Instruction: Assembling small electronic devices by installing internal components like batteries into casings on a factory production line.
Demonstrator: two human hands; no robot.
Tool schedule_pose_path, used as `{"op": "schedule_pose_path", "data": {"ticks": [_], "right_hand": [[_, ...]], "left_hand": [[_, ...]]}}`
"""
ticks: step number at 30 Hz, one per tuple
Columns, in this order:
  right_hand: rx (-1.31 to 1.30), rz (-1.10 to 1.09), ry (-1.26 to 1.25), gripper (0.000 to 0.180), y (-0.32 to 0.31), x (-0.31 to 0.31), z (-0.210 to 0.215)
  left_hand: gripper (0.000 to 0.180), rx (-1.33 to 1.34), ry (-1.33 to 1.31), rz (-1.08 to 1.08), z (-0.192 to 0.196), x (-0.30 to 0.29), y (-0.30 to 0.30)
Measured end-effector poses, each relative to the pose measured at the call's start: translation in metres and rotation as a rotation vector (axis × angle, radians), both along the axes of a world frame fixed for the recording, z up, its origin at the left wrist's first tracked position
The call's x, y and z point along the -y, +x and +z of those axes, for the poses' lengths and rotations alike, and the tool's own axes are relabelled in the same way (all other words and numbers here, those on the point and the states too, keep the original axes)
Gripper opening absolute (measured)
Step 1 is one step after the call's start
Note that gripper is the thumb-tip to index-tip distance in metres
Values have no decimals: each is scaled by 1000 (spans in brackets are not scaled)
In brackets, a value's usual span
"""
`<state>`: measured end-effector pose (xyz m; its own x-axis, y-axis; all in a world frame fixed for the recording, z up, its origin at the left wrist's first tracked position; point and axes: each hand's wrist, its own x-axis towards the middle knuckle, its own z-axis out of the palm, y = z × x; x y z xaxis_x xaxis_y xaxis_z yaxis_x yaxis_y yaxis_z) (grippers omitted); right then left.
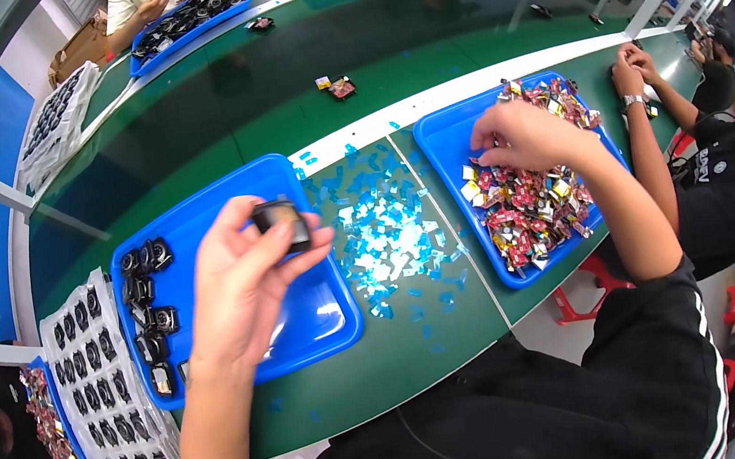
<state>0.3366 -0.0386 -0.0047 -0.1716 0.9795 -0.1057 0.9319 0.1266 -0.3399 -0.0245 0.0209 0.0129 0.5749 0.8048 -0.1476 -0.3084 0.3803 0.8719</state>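
Note:
My left hand (246, 271) grips a small black square housing (283, 223), like a watch case, between thumb and fingers above the blue tray (269, 171) on the left. Its face is pale and blurred. Several similar black housings (149, 291) lie along that tray's left side. My right hand (525, 137) hovers over another blue tray (436, 132), its fingers curled and slightly apart. I see nothing held in them. Under it is a heap of small red circuit boards (536, 214) with yellow and silver parts.
Blue film pieces (392, 235) are scattered between the trays. A white moulded tray (75, 368) of black housings stands at the left. Beyond a white rail (374, 143), loose boards (341, 88) lie on the green belt (217, 109). Co-workers sit opposite and at the right.

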Motion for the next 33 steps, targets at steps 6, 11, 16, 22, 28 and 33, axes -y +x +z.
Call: {"op": "schedule_pose_path", "data": {"ticks": [6,11,16,22,28,33], "right_hand": [[118,-4,160,20,-13,21,-19],[-577,-330,109,17,-52,32,3],[-1199,-239,-61,11,-109,47,12],[-1563,-208,-230,12,-140,44,3],[-1895,-238,-471,13,-150,48,-19],[-1556,-223,-281,8,-150,48,-24]], "left_hand": [[31,-65,-29,-130,-14,7,23],[45,-110,88,-55,-24,13,26],[36,-347,665,-68,-24,28,35],[37,-335,941,54,-27,35,32],[30,-360,1060,144,-35,35,26],[28,-365,1035,172,-37,41,29]]}}
